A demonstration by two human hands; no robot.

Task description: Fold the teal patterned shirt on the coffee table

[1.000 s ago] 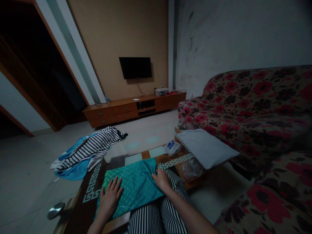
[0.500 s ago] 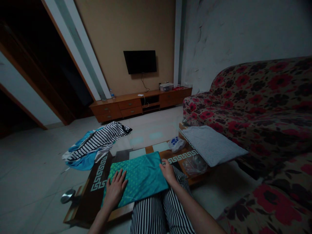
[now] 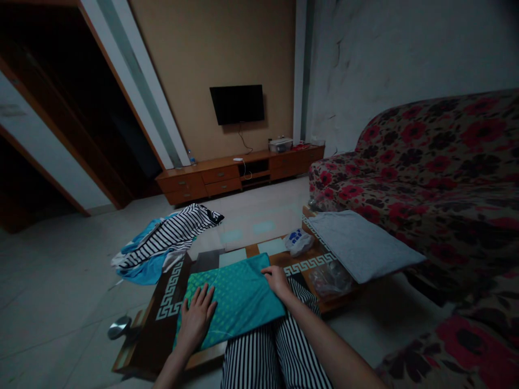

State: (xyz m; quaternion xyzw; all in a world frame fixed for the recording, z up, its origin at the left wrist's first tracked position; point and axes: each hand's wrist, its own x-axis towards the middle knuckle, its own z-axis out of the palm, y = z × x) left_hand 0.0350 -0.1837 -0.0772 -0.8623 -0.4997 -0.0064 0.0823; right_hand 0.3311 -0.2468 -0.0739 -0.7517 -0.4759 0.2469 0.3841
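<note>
No readable text, blue print on plastic bag [image 3: 298,242] apparently illegible

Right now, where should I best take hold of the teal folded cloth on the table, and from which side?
Probably pinch the far edge of the teal folded cloth, coming over the top from your side: it lies flat, so that edge should lift easily, and your left hand and right hand rest on it.

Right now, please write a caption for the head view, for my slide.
Left hand and right hand rest on a folded teal cloth on a low table.
</note>
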